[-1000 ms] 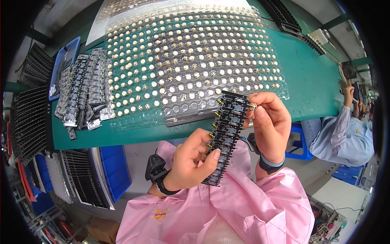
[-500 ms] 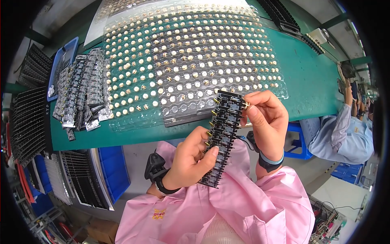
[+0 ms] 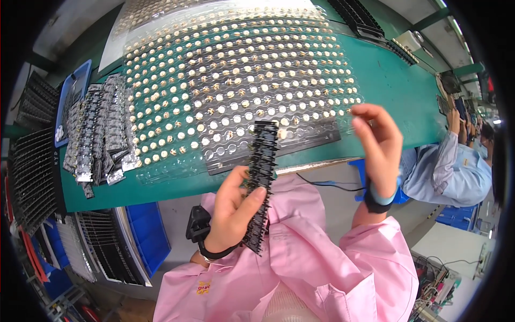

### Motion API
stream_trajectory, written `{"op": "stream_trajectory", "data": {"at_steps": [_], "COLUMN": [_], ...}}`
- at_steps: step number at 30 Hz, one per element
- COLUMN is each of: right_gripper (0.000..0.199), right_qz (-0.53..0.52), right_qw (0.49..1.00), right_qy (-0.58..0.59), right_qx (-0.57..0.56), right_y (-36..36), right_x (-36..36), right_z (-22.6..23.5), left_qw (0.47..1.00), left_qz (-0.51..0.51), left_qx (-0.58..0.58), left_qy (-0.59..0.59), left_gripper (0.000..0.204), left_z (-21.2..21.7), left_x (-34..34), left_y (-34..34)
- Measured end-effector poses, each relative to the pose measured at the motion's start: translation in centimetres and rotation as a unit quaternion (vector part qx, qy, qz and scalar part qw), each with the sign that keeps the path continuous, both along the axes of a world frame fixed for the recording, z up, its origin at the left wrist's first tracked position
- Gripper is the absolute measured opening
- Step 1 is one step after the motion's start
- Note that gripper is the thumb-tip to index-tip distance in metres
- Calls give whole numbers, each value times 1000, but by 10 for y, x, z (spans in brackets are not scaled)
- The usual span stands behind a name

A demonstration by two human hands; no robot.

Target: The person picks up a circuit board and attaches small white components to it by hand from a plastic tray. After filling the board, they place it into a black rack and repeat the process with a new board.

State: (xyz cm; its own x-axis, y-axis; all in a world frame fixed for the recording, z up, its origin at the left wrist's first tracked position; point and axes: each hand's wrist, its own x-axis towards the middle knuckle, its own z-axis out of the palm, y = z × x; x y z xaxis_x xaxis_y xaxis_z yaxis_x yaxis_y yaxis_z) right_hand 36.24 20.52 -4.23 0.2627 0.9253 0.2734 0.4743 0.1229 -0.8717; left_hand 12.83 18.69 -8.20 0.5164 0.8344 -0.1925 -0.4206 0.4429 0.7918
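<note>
The left hand [image 3: 232, 210] is gripping a long, narrow black plastic strip [image 3: 259, 182] loaded with small components, fingers wrapped round its lower half and the thumb pressing along its near edge. The strip is standing nearly upright in front of the person's chest, its upper end reaching over the near edge of the green work table [image 3: 397, 91] and its lower end pointing down toward the pink smock [image 3: 316, 268].

The right hand [image 3: 379, 144] is hovering well to the right of the strip, apart from it, fingers loosely spread and curled, holding nothing that can be made out. It is sitting just above the right near corner of the clear plastic blister trays [image 3: 236, 80].

Those trays are covering most of the table, their rows of round pockets showing small pale and brass-coloured parts. To the far left, a pile of filled black strips [image 3: 96, 134] is lying on the table beside a blue shallow tray [image 3: 72, 91]. Stacks of empty black carrier racks [image 3: 29, 177] are resting at the left edge, with blue bins [image 3: 147, 236] below the table. At the right, a co-worker in a light blue sleeve [image 3: 450, 166] is sitting at the same bench.
</note>
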Motion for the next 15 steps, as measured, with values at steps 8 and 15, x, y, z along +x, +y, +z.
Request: {"op": "stream_trajectory", "data": {"at_steps": [8, 15], "right_gripper": [14, 17], "right_qz": [-50, -85], "right_qw": [935, 919], "right_qy": [-343, -362], "right_qx": [-77, -128], "right_y": [17, 26], "right_x": [61, 54], "right_z": [-16, -10], "left_qw": [1000, 1000], "left_qz": [7, 14], "left_qx": [-20, -4], "left_qy": [-18, -2], "left_gripper": [25, 25], "left_z": [-2, 1], "left_x": [1, 0], "left_y": [1, 0]}}
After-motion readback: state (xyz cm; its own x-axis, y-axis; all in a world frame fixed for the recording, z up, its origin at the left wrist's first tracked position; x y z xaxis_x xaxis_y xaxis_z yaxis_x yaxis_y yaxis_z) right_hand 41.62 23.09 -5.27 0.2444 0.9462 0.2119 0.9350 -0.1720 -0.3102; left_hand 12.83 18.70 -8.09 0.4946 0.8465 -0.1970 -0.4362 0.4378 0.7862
